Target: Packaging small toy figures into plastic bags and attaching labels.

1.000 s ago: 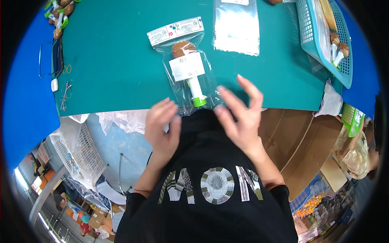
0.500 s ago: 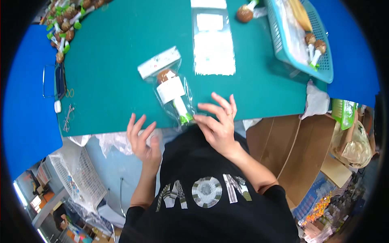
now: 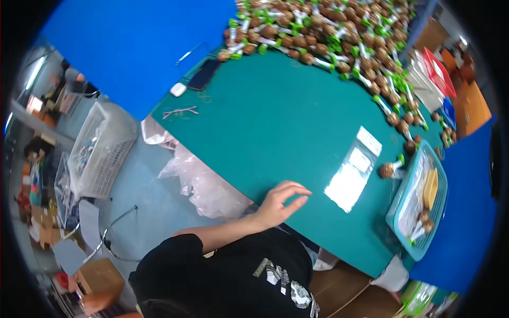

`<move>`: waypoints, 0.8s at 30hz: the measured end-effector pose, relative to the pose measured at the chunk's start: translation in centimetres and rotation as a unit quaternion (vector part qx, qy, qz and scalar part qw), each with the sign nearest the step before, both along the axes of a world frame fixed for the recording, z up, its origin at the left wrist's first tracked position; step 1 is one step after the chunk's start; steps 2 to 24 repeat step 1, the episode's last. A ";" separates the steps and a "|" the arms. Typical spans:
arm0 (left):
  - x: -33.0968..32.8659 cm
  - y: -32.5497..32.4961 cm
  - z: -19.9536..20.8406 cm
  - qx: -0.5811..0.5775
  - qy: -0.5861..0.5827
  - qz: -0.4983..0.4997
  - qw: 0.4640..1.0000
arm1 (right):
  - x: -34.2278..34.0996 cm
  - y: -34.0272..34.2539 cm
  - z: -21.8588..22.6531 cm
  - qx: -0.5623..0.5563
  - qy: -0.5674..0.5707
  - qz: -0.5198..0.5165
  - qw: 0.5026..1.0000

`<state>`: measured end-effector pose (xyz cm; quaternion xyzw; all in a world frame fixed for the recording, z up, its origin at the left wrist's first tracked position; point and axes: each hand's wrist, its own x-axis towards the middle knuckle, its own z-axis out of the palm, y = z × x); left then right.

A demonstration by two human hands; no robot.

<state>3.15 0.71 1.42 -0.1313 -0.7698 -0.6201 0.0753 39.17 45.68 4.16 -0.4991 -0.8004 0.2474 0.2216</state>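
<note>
My left hand [image 3: 281, 205] reaches over the near edge of the green table mat [image 3: 254, 132]. Its thumb and fingers are apart and nothing shows between them, so it is open. Nearest to it, on the right, lies a flat stack of clear plastic bags [image 3: 347, 183] with white header cards. My right hand is out of view. A loose toy mushroom [image 3: 388, 169], brown-capped with a green base, rests beyond the bags. The bagged mushroom seen earlier does not show.
A big heap of toy mushrooms [image 3: 323, 32] covers the far side. At right stands a blue-green basket [image 3: 392, 209] holding mushrooms and plastic. A phone [image 3: 204, 74], a white case [image 3: 178, 89] and eyeglasses [image 3: 180, 111] lie at left. A white crate [image 3: 101, 153] stands below.
My view has swung to the left, bringing the heap into sight. The bagged mushroom and my right hand have left the view. My left hand now reaches rightward over the mat.
</note>
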 end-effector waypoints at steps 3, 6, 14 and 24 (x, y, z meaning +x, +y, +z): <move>0.0 0.1 0.4 0.000 -0.014 -0.006 1.000 | -1.7 1.1 -0.6 -0.006 0.005 0.020 1.000; 0.0 0.1 0.4 0.000 -0.014 -0.006 1.000 | -1.7 1.1 -0.6 -0.006 0.005 0.020 1.000; 0.0 0.1 0.4 0.000 -0.014 -0.006 1.000 | -1.7 1.1 -0.6 -0.006 0.005 0.020 1.000; 0.0 0.1 0.4 0.000 -0.014 -0.006 1.000 | -1.7 1.1 -0.6 -0.006 0.005 0.020 1.000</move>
